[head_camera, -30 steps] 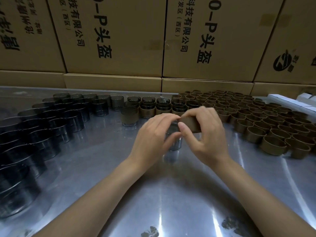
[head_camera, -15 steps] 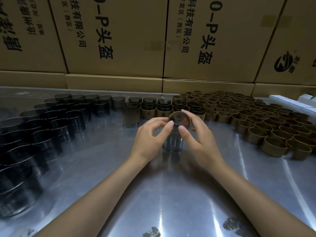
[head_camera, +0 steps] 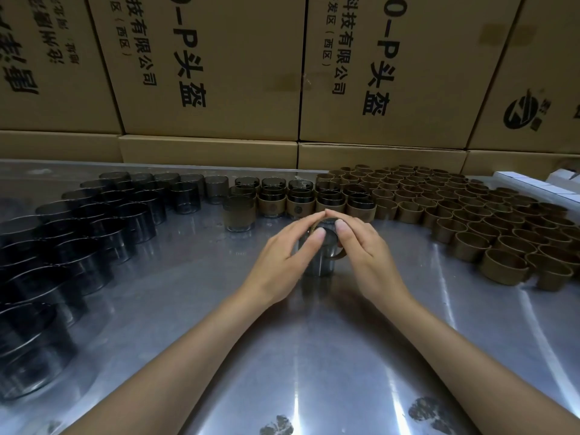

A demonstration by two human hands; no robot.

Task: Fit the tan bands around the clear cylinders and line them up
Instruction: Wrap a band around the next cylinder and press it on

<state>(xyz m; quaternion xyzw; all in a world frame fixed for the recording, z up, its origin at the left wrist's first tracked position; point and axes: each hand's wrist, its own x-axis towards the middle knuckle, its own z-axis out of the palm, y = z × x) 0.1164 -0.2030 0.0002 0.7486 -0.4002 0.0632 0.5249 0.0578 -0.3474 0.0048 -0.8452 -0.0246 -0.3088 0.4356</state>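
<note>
**Both hands on one cylinder at mid-desk**

The left hand [head_camera: 282,262] and right hand [head_camera: 367,255] meet over a single clear cylinder [head_camera: 317,265] standing upright on the shiny metal desk [head_camera: 314,356]. Each grip is narrow: fingers nearly straight, fingertips touching one another above the cylinder's far rim, thumbs laid across its top. A tan band [head_camera: 338,253] shows as a thin curved edge at the cylinder's right side, under the right thumb; how far down it sits I cannot tell, since the hands cover most of it.

Just beyond the fingertips runs a row of banded cylinders [head_camera: 298,205], tan sleeves round their lower halves. One more banded cylinder [head_camera: 239,215] stands alone, beyond and to the left of the left grip. Further left, well apart, bare clear cylinders [head_camera: 103,215] crowd the desk. To the right of the right grip lie many loose tan bands [head_camera: 470,221], standing on edge. Printed cardboard boxes [head_camera: 219,73] wall the far side.
</note>
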